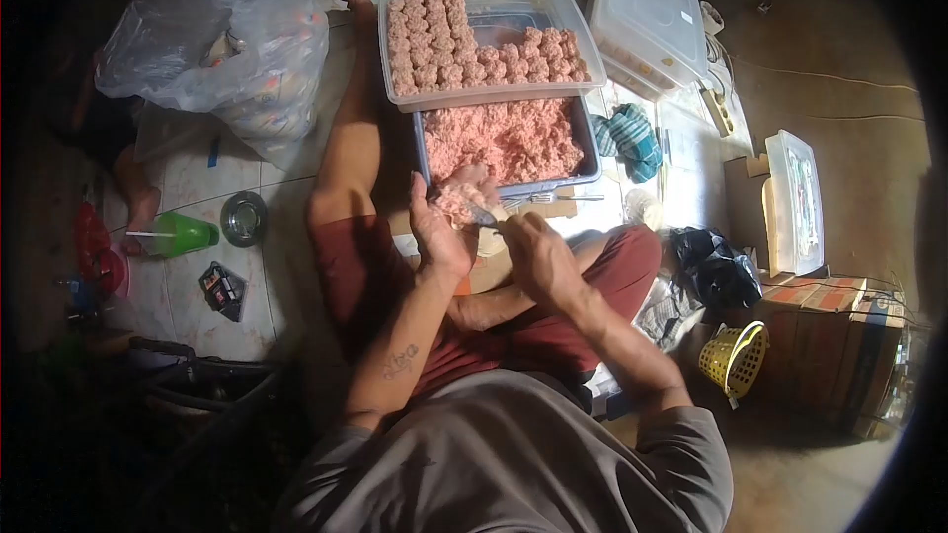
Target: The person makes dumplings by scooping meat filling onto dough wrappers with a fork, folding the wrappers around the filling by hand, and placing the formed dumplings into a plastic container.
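Note:
A lump of pink minced mixture lies in my left hand, whose palm is turned up and fingers are curled around it. My right hand grips a metal spoon, its bowl against the lump. Just beyond my hands, a blue-grey tub holds a large mass of the same loose pink mixture. Across the tub's far part rests a clear plastic tray with rows of shaped pink balls; its blue-looking bottom shows at the upper middle.
Plastic bags stand at the left, near another person's foot. A green cup and glass ashtray sit on the tiles. At the right are a lidded container, teal cloth, yellow basket and cardboard boxes.

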{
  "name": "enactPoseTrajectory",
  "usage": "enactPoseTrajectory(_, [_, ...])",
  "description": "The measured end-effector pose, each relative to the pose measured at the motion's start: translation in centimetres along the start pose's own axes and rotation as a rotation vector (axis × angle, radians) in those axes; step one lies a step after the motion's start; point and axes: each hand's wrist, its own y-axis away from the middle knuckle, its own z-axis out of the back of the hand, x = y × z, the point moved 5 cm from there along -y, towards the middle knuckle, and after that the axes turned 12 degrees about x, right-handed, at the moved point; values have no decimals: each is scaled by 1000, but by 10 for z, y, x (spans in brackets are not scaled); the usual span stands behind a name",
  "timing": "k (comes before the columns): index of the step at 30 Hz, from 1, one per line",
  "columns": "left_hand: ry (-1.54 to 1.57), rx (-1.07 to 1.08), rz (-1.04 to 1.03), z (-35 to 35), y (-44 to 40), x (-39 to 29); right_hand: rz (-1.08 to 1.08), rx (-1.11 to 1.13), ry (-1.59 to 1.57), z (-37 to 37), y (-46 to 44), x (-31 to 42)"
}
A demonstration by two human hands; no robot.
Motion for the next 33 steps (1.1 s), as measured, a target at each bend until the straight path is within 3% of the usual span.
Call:
enactPoseTrajectory(1, [6, -55, -100, 9, -6, -1, -182, 41, -121, -2, 3, 4])
enactPoseTrajectory(5, [-103, 90, -53, 10, -5, 7, -145, -157, -390, -26, 11, 21])
enactPoseTrajectory(7, [-73, -65, -36, 14, -7, -3, -198, 9, -267, -7, 11, 18])
enactPoseTrajectory(10, [-85, 106, 174, 8, -5, -8, -98, -124, -160, 27, 7, 9])
enactPoseTrajectory(11, [-69, 194, 297, 5, -7, -4, -109, -17, -5, 21, 4, -3])
enactPoseTrajectory(12, [-71, 210, 293, 8, -6, -6, -32, -22, -9, 18, 6, -16])
enactPoseTrajectory(13, [-239, 89, 247, 18, -5, -12, 52, -29, -3, 26, 0, -19])
enactPoseTrajectory(14, [-405, -24, 186, 23, -9, -20, 68, -107, -109, 38, -3, -22])
enactPoseTrajectory(15, [-409, 10, 167, 14, -9, -26, 83, -184, -220, 49, -1, -15])
enactPoseTrajectory(16, [-467, 64, 215, 2, -5, -30, -162, -146, -409, 44, -1, -29])
enactPoseTrajectory(17, [-528, 113, 262, -11, 1, -32, -264, -123, -640, 31, -5, -40])
enactPoseTrajectory(19, [-660, 171, 373, -35, 9, -23, -233, 0, -869, 12, -21, -35])
enactPoseTrajectory(20, [-753, 350, 259, -10, -6, -17, -206, 33, -985, 4, -23, -29])
enactPoseTrajectory(23, [-352, 478, 463, -89, 38, -46, -96, 52, -1237, 33, -29, 9])
enactPoseTrajectory(24, [-418, 587, 546, -89, 40, -55, -10, 92, -1279, 45, -32, 18])
enactPoseTrajectory(25, [-565, 519, 689, -85, 38, -54, 74, 136, -1318, 54, -34, 26])
enactPoseTrajectory(26, [-1014, 689, 485, -66, 32, -51, 55, 185, -1303, 57, -39, 31])
enactPoseTrajectory(27, [-1166, 707, 425, -58, 30, -43, 16, 299, -1055, 66, -45, 35])
enactPoseTrajectory(29, [-1314, 708, 363, -44, 25, -35, -91, 214, -817, 71, -50, 30])
enactPoseTrajectory(30, [-1691, 817, -13, -44, 20, -41, -29, 64, -935, 61, -52, 18])
enactPoseTrajectory(31, [-1938, 807, -236, -44, 20, -45, 63, -175, -857, 60, -50, 13])
enactPoseTrajectory(32, [-2178, 735, -480, -43, 21, -50, 22, -157, -815, 49, -43, -4])
enactPoseTrajectory(33, [-2178, 713, -484, -44, 20, -52, -14, -139, -772, 39, -34, -20])
